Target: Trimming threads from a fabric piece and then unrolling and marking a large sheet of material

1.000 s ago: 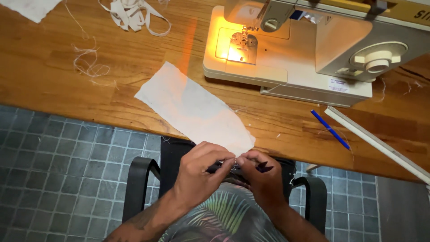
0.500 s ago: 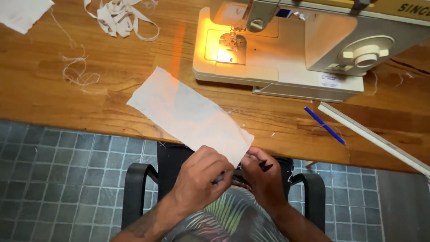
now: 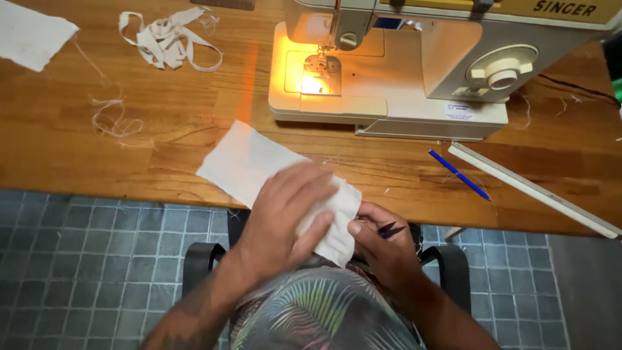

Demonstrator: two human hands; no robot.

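Observation:
A white rectangular piece of fabric (image 3: 249,162) lies across the front edge of the wooden table (image 3: 162,129), its near end hanging toward my lap. My left hand (image 3: 285,217) lies flat on top of that near end, fingers spread. My right hand (image 3: 382,249) pinches the fabric's near corner with the thumb and holds small dark thread snips (image 3: 391,228) whose points stick out to the right.
A cream sewing machine (image 3: 402,71) with its lamp lit stands at the back of the table. A blue pen (image 3: 459,174) and a long white ruler (image 3: 531,189) lie to the right. Fabric strips (image 3: 170,40), loose thread (image 3: 113,120) and another white cloth (image 3: 29,35) lie at left. Chair armrests (image 3: 197,262) flank my lap.
My left hand has opened and moved up onto the fabric, pressing it flat. The view has dropped closer to the table and the fabric sits lower toward my lap.

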